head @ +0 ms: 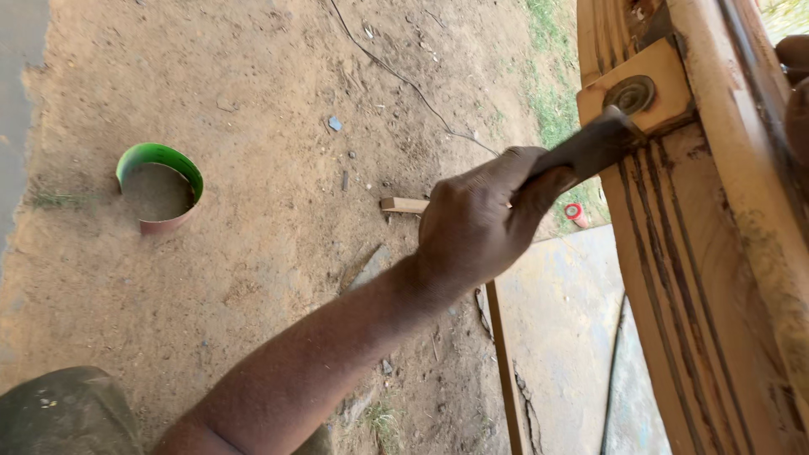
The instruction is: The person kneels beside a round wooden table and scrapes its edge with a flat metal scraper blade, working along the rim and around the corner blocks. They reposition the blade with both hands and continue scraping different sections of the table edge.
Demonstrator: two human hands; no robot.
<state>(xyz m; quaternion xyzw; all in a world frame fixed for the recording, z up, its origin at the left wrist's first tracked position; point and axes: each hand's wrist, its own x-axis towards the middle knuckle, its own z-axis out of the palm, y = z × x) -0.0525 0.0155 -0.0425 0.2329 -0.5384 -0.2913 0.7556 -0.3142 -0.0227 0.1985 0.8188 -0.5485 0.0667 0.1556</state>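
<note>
Most of the view is bare sandy ground [278,126], reddish-brown, strewn with small stones and chips, and crossed by a thin dark wire [404,80] running from the top edge toward the right. A patch of grass [552,93] borders the soil at upper right; a grey concrete slab [565,329], cracked near its lower edge, lies at lower right beside a thin wooden strip [504,362]. Along the right side stands a large wooden frame [683,286], tilted across the view, its face cut with parallel grooves. Near its top sits a square wooden block [666,80] carrying a round metal disc [630,93].

One arm reaches from the lower left. The left hand [484,223] is closed in a full fist around the handle of a dark, flat-bladed tool [590,150], whose tip touches the frame just below the disc. The right hand [796,93] shows only as a sliver at the upper right edge, behind the frame; its grip cannot be told.

Smaller items on the soil: a green-lined open ring [160,185] at left, a short wooden offcut [404,205] just behind the fist, and a small red-and-white object [576,214] by the slab.
</note>
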